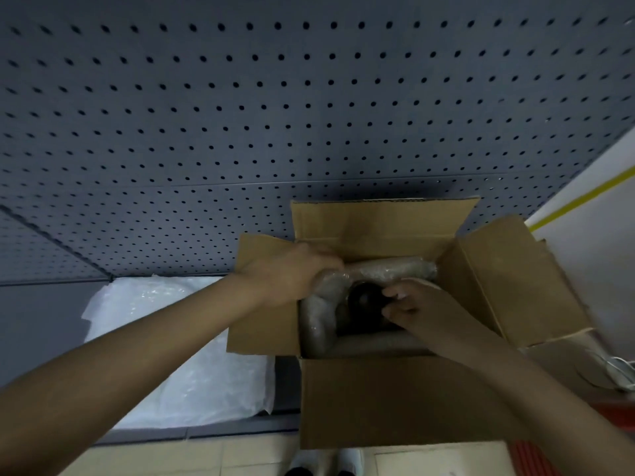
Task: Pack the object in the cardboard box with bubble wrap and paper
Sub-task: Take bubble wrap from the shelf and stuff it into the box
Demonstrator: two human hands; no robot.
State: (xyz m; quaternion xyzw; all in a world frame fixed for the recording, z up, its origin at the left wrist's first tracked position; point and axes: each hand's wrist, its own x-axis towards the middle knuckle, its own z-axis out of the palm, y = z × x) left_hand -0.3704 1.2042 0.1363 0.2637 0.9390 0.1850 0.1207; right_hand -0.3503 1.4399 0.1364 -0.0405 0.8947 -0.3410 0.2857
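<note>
Grey perforated panelling fills the background, with the grey table (41,324) beneath it. A cardboard box (395,400) is seen at the table's near right edge, all four flaps open. Rolled bubble wrap (388,267) is laid along the box's far, left and near inner walls as padding. A dark rounded object (364,300) is seated in the middle, ringed by that wrap.

The left hand (292,273) is pressed on the wrap at the far left inner corner, fingers (330,261) curled down over it. The right hand (422,310) is placed at the object, fingers closed on its right side.

Step judged: object being settled into the cushioning. Loose white bubble wrap sheets (178,348) are left on the table, left of the box. Next move likely calls for top cover, then paper; no paper can be made out.
</note>
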